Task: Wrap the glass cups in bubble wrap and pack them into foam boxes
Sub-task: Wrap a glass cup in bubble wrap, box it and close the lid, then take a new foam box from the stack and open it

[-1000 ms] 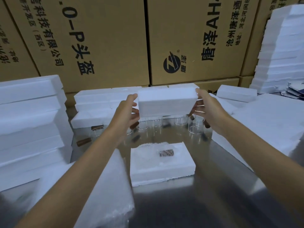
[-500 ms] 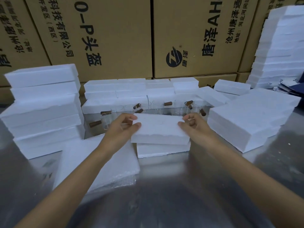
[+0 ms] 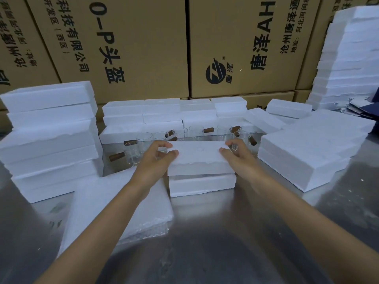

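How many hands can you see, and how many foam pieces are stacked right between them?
Hands: 2 (left hand, right hand)
Foam pieces stacked between them: 2 (foam lid on foam base)
Total: 4

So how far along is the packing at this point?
Done: closed foam boxes sit stacked at the back. In hand: the left hand and right hand hold a foam lid over the foam base, not yet seated flush. Left: several glass cups stand unwrapped on the table.
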Motion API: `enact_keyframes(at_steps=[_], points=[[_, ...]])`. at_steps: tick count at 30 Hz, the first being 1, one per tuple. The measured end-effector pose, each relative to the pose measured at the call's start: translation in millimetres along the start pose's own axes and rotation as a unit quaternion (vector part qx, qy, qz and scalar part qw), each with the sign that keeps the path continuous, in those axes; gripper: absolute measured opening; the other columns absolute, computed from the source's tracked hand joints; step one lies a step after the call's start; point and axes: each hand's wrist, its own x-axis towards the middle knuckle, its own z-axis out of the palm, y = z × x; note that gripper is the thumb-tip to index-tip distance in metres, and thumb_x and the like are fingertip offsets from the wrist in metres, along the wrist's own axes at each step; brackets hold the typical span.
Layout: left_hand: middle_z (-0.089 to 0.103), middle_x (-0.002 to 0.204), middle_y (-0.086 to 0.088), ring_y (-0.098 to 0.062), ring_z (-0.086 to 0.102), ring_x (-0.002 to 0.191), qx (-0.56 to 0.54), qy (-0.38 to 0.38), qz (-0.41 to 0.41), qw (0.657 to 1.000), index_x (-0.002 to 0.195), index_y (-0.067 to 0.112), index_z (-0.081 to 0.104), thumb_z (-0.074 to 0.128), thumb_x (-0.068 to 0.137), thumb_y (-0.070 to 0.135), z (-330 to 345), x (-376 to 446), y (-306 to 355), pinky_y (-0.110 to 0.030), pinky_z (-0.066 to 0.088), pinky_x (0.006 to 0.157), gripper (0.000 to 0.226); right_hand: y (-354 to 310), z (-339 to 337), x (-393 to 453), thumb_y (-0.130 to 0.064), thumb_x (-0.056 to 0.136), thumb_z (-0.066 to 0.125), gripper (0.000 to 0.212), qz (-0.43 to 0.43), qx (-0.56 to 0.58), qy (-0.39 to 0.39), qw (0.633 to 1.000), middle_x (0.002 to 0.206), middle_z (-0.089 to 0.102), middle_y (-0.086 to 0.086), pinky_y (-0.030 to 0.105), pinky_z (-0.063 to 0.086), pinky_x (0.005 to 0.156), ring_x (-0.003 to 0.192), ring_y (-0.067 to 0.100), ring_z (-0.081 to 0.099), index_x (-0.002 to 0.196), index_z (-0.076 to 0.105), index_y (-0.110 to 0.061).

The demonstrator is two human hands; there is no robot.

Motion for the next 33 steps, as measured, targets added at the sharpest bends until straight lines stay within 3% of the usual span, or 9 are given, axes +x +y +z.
enact_keyframes(at_steps=[2, 5, 11, 14, 18, 22, 24, 28, 33], points=[[0.061, 0.106, 0.001, -0.01, 0.059, 0.084, 0.005, 0.019, 0.015, 1.0, 0.101, 0.038, 0.061, 0.067, 0.092, 0.037, 2, 5, 1, -0.023, 0.047, 0.071, 0.01, -1, 1, 3, -0.046, 0.095, 0.056, 0.025, -0.002, 0.003, 0.011, 1.0, 0.105, 0.054, 0.0, 0.023, 0.041, 0.071, 0.087, 0.011, 0.054, 0.119, 0.05, -0.038], [0.06, 0.096, 0.004, -0.01, 0.056, 0.077, 0.018, 0.016, 0.002, 1.0, 0.1, 0.038, 0.06, 0.063, 0.094, 0.036, 5, 9, -3, -0.021, 0.04, 0.066, 0.008, 1, 3, 6, -0.046, 0.094, 0.06, 0.031, -0.011, 0.005, 0.032, 0.999, 0.117, 0.05, -0.006, 0.026, 0.038, 0.085, 0.107, 0.013, 0.052, 0.122, 0.052, -0.037], [0.058, 0.111, 0.01, -0.017, 0.061, 0.1, 0.022, -0.023, -0.031, 0.999, 0.106, 0.038, 0.054, 0.059, 0.097, 0.034, 7, 9, -23, -0.038, 0.05, 0.096, 0.011, 15, 6, 2, -0.047, 0.091, 0.064, 0.039, -0.011, 0.003, 0.013, 1.0, 0.129, 0.047, -0.01, 0.026, 0.034, 0.095, 0.12, 0.008, 0.044, 0.125, 0.047, -0.039], [0.05, 0.106, 0.024, -0.008, 0.057, 0.092, 0.029, -0.012, -0.034, 0.999, 0.106, 0.039, 0.049, 0.054, 0.099, 0.033, 12, 9, -23, -0.028, 0.048, 0.079, 0.01, 14, 4, -1, -0.055, 0.087, 0.065, 0.056, 0.035, 0.023, 0.015, 0.999, 0.133, 0.048, -0.013, 0.029, 0.04, 0.099, 0.12, 0.011, 0.051, 0.134, 0.044, -0.035], [0.048, 0.099, 0.021, -0.006, 0.05, 0.076, 0.014, 0.021, -0.04, 0.999, 0.114, 0.033, 0.048, 0.047, 0.101, 0.028, 23, -1, -14, -0.023, 0.04, 0.064, 0.014, 4, 1, -9, -0.048, 0.089, 0.067, 0.038, 0.095, 0.071, -0.028, 0.993, 0.114, 0.072, -0.002, 0.037, 0.051, 0.099, 0.102, 0.016, 0.068, 0.111, 0.069, -0.018], [0.055, 0.107, 0.008, -0.005, 0.054, 0.09, -0.029, 0.063, 0.01, 0.998, 0.118, 0.039, 0.048, 0.056, 0.096, 0.032, 14, -13, 7, -0.023, 0.04, 0.067, 0.025, -26, 0, -23, -0.049, 0.086, 0.071, 0.039, 0.072, 0.116, -0.011, 0.991, 0.111, 0.071, -0.004, 0.031, 0.051, 0.095, 0.101, 0.013, 0.066, 0.109, 0.069, -0.018], [0.052, 0.111, 0.012, -0.003, 0.052, 0.095, -0.016, 0.095, 0.058, 0.994, 0.119, 0.046, 0.047, 0.06, 0.094, 0.037, -4, -15, 23, -0.025, 0.042, 0.071, 0.029, -50, 6, -27, -0.055, 0.086, 0.069, 0.044, 0.041, 0.119, -0.017, 0.992, 0.118, 0.068, -0.009, 0.033, 0.046, 0.102, 0.11, 0.011, 0.062, 0.115, 0.067, -0.022], [0.05, 0.109, 0.019, -0.005, 0.053, 0.098, -0.001, 0.201, 0.111, 0.973, 0.116, 0.049, 0.048, 0.055, 0.089, 0.043, -59, -11, 56, -0.035, 0.048, 0.082, 0.029, -109, 38, -22, -0.052, 0.087, 0.064, 0.039, 0.002, 0.146, -0.076, 0.986, 0.119, 0.068, -0.002, 0.032, 0.049, 0.096, 0.108, 0.016, 0.063, 0.112, 0.068, -0.022], [0.048, 0.094, 0.027, 0.009, 0.044, 0.085, 0.002, 0.329, 0.116, 0.937, 0.114, 0.04, 0.056, 0.054, 0.084, 0.053, -134, 0, 70, -0.022, 0.036, 0.068, 0.032, -177, 107, -11, -0.058, 0.076, 0.065, 0.061, -0.025, 0.117, -0.148, 0.982, 0.125, 0.063, 0.0, 0.04, 0.043, 0.096, 0.112, 0.022, 0.059, 0.123, 0.061, -0.019]])
